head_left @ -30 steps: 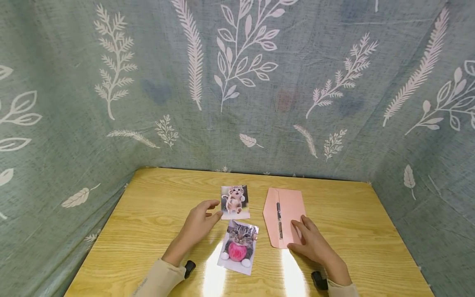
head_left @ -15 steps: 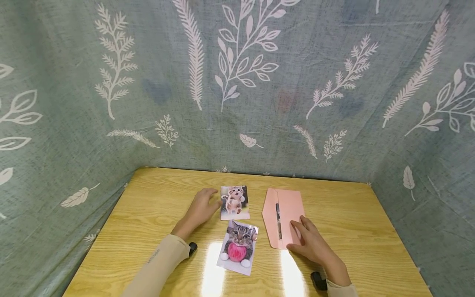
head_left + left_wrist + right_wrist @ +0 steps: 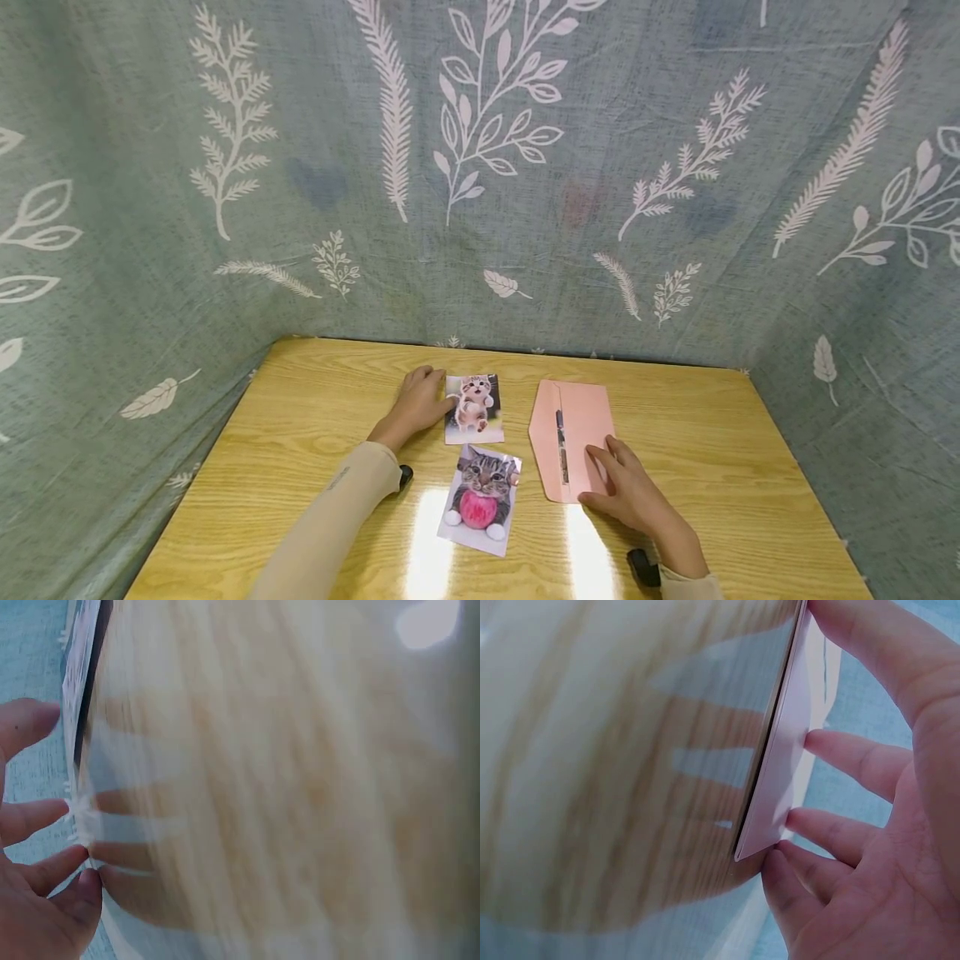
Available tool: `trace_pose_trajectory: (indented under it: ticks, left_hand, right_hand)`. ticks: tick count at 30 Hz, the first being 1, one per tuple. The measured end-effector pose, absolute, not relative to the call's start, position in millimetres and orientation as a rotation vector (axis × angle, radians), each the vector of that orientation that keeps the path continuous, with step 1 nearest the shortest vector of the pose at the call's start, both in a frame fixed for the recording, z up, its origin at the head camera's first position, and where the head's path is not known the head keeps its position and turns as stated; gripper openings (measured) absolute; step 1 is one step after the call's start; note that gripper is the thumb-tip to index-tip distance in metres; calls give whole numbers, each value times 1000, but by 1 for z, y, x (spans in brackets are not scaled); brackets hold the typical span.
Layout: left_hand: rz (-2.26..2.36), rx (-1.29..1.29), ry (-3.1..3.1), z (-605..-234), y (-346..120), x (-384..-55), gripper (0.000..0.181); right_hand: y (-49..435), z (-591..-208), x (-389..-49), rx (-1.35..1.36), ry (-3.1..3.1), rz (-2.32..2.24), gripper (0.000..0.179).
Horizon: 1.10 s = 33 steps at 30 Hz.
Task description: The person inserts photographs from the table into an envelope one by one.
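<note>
On the wooden table lies a photo of a kitten on its back (image 3: 474, 410). Beside its left edge is my left hand (image 3: 417, 400), fingers spread, the thumb reaching over that edge; in the left wrist view the thumb (image 3: 30, 724) hovers close to the photo (image 3: 85, 690) while other fingertips touch the tabletop. Below lies a second photo, a tabby cat with a pink-red ball (image 3: 480, 500). My right hand (image 3: 626, 483) rests its fingertips on the lower right of a pink envelope (image 3: 588, 417), thumb at the near edge. Through a slit in the envelope a dark picture strip (image 3: 562, 446) shows.
Patterned green-blue cloth (image 3: 480, 250) hangs behind the table (image 3: 337, 367) and down both sides. Bright light reflections lie on the tabletop near the front. A dark wrist camera (image 3: 643, 568) sits at the right cuff.
My left hand has moved away from me along the kitten photo's left edge, toward its upper corner, with the sleeve following. The photos, envelope and right hand stay almost as they were.
</note>
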<state>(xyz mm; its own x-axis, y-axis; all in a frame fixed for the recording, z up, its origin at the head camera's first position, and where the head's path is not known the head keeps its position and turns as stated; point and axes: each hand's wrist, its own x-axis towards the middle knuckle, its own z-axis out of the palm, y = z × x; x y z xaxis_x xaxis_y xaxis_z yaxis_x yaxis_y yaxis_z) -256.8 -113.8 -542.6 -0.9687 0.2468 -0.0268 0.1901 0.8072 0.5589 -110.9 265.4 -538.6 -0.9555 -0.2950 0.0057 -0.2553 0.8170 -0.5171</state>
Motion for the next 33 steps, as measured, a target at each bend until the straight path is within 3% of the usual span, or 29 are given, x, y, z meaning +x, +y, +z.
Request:
trace_pose_trajectory:
  ticks: [33]
  left_hand:
    - [820, 238, 2812, -531, -107, -263, 62]
  right_hand:
    - [267, -542, -112, -443, 2924, -818, 78]
